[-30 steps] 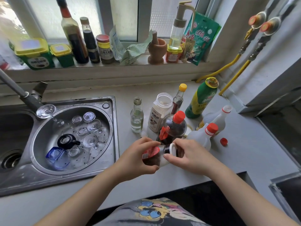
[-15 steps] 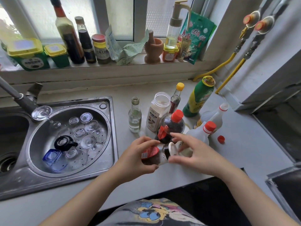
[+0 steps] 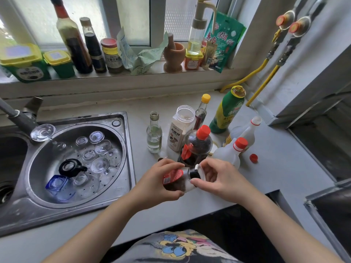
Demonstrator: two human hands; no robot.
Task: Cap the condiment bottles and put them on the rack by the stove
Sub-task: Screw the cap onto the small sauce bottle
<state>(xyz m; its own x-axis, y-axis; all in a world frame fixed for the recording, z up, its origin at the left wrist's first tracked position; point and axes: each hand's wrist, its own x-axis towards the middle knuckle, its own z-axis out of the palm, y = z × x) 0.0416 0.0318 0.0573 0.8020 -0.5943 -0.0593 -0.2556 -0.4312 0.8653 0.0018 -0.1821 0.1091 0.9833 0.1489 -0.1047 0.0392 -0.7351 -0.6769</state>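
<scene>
My left hand point(image 3: 158, 182) grips a small dark bottle point(image 3: 175, 180) with a red label, tilted toward the right above the counter's front edge. My right hand point(image 3: 218, 179) pinches its white cap point(image 3: 199, 172) at the bottle's black neck. Behind them stand a round dark sauce bottle with a red cap point(image 3: 198, 145), two white jugs point(image 3: 230, 153) point(image 3: 245, 130), a green bottle point(image 3: 227, 111), a slim yellow-capped bottle point(image 3: 201, 111), an uncapped clear glass bottle point(image 3: 154, 132) and an open white jar point(image 3: 181, 128). A loose red cap point(image 3: 253, 158) lies on the counter to the right.
A steel sink point(image 3: 123, 149) on the left holds several glass lids and cups. The windowsill point(image 3: 133, 73) carries bottles, jars, tubs and a mortar. Yellow gas hoses point(image 3: 252, 73) run down the right wall. A dark recess point(image 3: 326, 141) opens at the right.
My right hand, which had spread open over the cap half a second ago, has closed its fingers on the white cap again. The bottle stays in my left hand.
</scene>
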